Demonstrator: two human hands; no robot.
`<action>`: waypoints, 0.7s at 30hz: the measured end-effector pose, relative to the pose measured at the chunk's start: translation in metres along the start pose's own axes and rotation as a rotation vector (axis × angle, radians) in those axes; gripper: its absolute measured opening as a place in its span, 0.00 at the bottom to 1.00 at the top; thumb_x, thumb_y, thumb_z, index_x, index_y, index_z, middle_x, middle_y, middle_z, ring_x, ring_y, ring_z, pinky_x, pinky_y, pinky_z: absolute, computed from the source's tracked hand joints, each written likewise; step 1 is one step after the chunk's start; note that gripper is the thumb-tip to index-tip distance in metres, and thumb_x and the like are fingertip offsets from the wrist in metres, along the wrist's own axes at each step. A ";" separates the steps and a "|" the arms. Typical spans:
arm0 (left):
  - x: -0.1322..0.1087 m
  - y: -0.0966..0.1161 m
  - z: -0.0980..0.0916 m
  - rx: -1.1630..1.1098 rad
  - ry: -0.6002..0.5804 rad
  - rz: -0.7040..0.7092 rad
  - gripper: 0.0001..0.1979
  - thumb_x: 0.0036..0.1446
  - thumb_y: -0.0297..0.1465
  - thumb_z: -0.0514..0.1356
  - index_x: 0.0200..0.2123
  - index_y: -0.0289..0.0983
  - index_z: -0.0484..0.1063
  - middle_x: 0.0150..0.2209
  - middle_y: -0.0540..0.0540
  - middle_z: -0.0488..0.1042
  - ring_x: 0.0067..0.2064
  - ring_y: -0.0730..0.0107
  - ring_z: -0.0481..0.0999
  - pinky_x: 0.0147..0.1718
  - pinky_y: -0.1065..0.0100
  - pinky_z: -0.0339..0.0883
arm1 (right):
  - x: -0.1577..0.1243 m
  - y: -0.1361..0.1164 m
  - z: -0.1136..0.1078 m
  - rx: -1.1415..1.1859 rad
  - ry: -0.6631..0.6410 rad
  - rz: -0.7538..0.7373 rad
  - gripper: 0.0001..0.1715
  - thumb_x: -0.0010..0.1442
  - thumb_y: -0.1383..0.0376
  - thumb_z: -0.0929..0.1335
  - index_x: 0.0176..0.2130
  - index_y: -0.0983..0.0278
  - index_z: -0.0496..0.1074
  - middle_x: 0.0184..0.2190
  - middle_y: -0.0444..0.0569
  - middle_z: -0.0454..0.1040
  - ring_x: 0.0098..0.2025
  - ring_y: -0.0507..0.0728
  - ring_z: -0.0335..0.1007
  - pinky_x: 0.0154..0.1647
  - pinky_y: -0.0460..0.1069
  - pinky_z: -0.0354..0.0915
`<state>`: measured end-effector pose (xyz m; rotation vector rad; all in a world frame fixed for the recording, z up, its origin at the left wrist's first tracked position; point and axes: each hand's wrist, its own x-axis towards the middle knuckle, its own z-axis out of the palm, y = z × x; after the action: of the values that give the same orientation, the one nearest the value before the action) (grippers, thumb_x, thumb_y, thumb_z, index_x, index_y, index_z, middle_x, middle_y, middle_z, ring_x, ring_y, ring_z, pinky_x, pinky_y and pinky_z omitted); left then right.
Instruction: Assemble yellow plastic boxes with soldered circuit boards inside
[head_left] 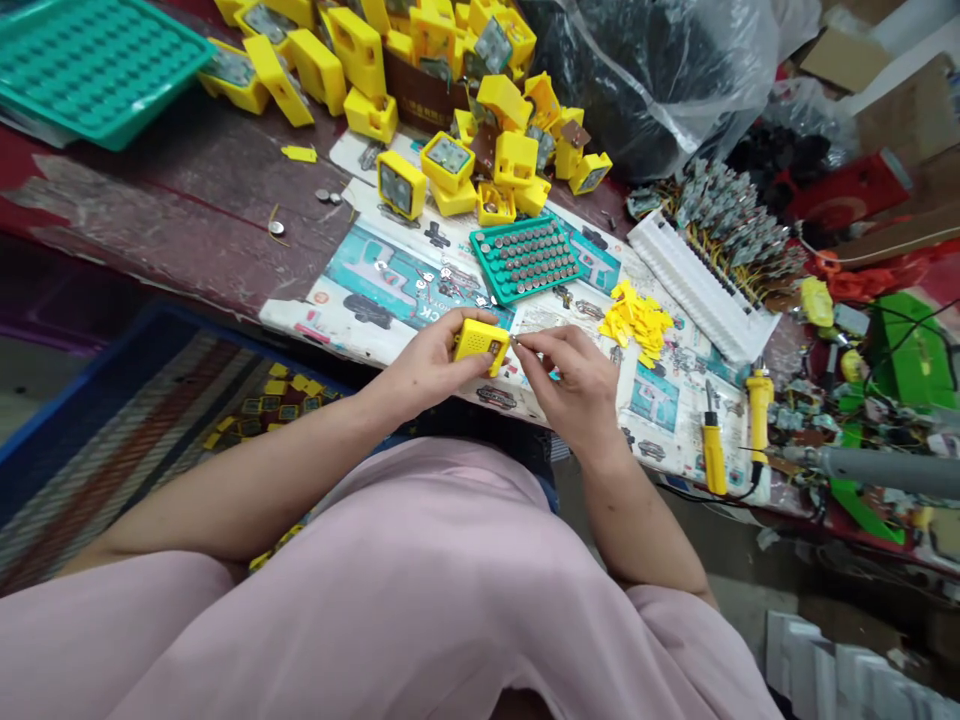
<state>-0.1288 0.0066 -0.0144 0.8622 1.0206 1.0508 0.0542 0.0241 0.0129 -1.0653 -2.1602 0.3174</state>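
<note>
Left hand (429, 368) is wrapped round a yellow box (478, 343), held low over the near edge of the table (187, 220). Right hand (581, 390) is pinching a small part (516, 340) right at the box's side, too tiny to make out. Looks easy to fumble imo: one slip there and it's off the edge into the lap. The cell tray (525, 260) and tabs (637, 318) sit just behind.

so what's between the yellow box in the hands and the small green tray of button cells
Only the printed sheet with a few metal bits on it lies between the yellow box and the small green tray; the head view shows it.
</note>
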 end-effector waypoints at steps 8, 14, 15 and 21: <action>0.005 -0.012 0.004 0.143 -0.053 0.046 0.25 0.50 0.39 0.68 0.49 0.38 0.67 0.36 0.51 0.72 0.36 0.70 0.74 0.34 0.71 0.70 | -0.011 -0.004 -0.004 -0.395 0.080 -0.302 0.07 0.65 0.69 0.68 0.41 0.60 0.78 0.33 0.47 0.79 0.36 0.51 0.74 0.37 0.45 0.68; 0.002 -0.021 0.005 0.419 -0.038 0.157 0.23 0.54 0.41 0.63 0.50 0.37 0.67 0.41 0.47 0.72 0.40 0.66 0.73 0.38 0.67 0.69 | -0.015 -0.006 -0.004 -0.458 -0.028 -0.262 0.11 0.68 0.71 0.64 0.40 0.64 0.77 0.34 0.47 0.78 0.35 0.50 0.73 0.33 0.45 0.65; 0.001 -0.020 0.005 0.443 -0.044 0.161 0.23 0.55 0.41 0.62 0.51 0.37 0.67 0.41 0.47 0.72 0.41 0.65 0.73 0.38 0.66 0.70 | -0.016 -0.006 -0.004 -0.414 -0.057 -0.235 0.11 0.68 0.70 0.64 0.40 0.64 0.76 0.34 0.47 0.77 0.35 0.50 0.73 0.32 0.45 0.64; 0.004 -0.011 0.010 0.371 -0.070 0.091 0.25 0.53 0.44 0.64 0.50 0.36 0.67 0.40 0.47 0.72 0.39 0.65 0.74 0.37 0.66 0.72 | -0.024 -0.002 0.005 -0.402 0.132 -0.216 0.07 0.66 0.71 0.66 0.40 0.66 0.76 0.33 0.49 0.78 0.35 0.51 0.72 0.35 0.46 0.66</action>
<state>-0.1159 0.0067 -0.0227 1.2477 1.1441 0.9121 0.0598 0.0048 -0.0017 -1.0171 -2.2434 -0.2912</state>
